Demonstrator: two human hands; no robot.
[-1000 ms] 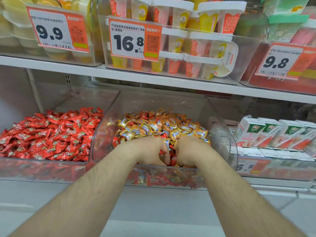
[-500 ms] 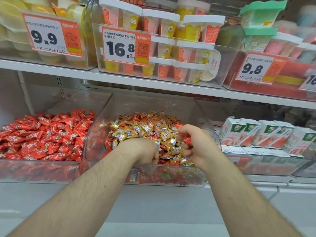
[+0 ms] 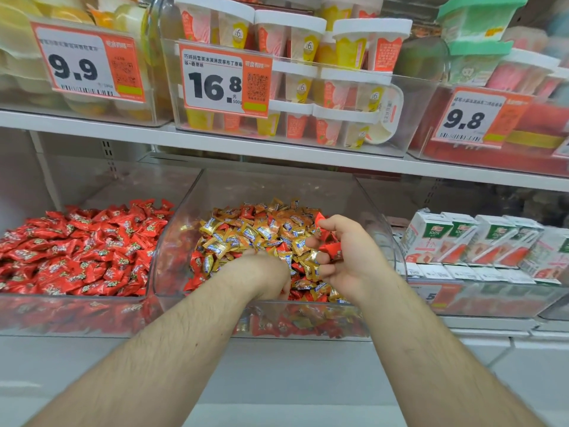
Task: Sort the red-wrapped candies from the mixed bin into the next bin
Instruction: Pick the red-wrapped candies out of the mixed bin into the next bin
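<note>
While the right hand (image 3: pixel 345 257) cups red-wrapped candies (image 3: pixel 331 249) and the left hand (image 3: pixel 264 277) digs, grip hidden, loose gold candies (image 3: pixel 246 232) could ride along from the mixed bin (image 3: pixel 381 217).

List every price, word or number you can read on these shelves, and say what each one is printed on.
"9.9": left price tag; its small print is blurred.
"16.8" and "500g": middle price tag; Chinese line above too small to quote surely.
"9.8": right price tag; top text blurred.
"6": round marks on pudding cups.
"100%": green panels on juice cartons.
Candy wrappers and lower-shelf tag: unreadable.
</note>
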